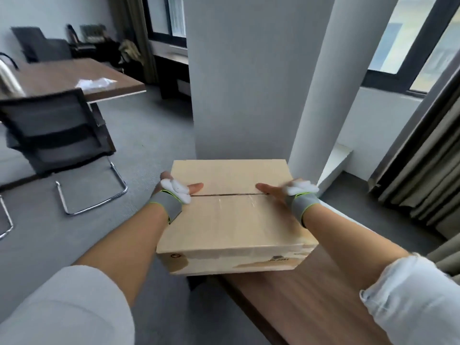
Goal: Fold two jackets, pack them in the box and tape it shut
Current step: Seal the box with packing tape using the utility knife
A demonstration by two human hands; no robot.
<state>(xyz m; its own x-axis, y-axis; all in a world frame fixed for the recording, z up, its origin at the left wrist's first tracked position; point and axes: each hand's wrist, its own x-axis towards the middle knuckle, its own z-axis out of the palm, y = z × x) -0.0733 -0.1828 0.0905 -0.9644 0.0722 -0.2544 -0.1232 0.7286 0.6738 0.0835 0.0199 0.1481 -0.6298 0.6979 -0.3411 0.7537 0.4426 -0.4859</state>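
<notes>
**Closed box held between both hands at the table's end**

The tan cardboard box [231,220] has its top flaps down, meeting in a dark seam that runs across the lid from side to side. A strip of clear shiny tape [225,204] lies over the near flap at the seam. The near wall shows torn, paler patches and a small round printed mark.

The left hand [174,189] grips the box's left edge at the seam, thumb flat on the lid and fingers wrapped down the side. The right hand [286,192] grips the right edge in the same way, thumb pointing inward along the seam. Both hands carry white pads on their backs, and both wrists wear grey bands with green trim [165,206]; pale sleeves are pushed up the forearms.

The box sits over the far end of a brown wooden table [311,300]; whether it rests there or is lifted cannot be told.

Behind it rises a grey pillar [249,83]. On the grey carpet floor [149,145] to the left stands a black mesh chair with a chrome frame [57,135], beside a second brown table [62,75] bearing crumpled clear plastic [95,83]. Olive curtains [423,158] hang at the right.
</notes>
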